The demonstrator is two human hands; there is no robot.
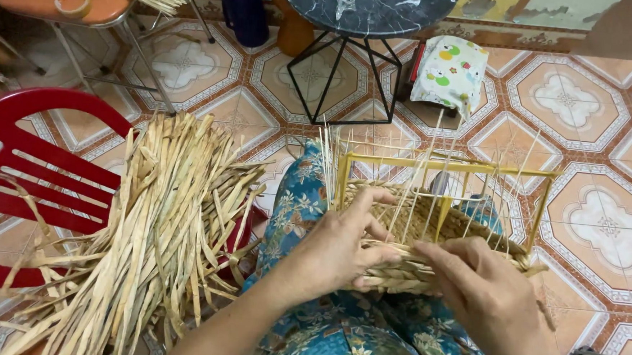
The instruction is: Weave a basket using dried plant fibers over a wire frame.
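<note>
1. Half-woven basket (427,255) rests on the person's lap; thin upright stakes rise inside a yellow frame (446,165).
2. Left hand (341,247) and right hand (490,298) each pinch its woven rim.
3. Straw pile (162,227) lies on a red chair (35,177), left.

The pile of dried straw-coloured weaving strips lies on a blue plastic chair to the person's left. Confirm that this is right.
Not quite: the plastic chair is red, not blue. The head view shows the pile of dried straw-coloured weaving strips lying on it, to the person's left.
</note>
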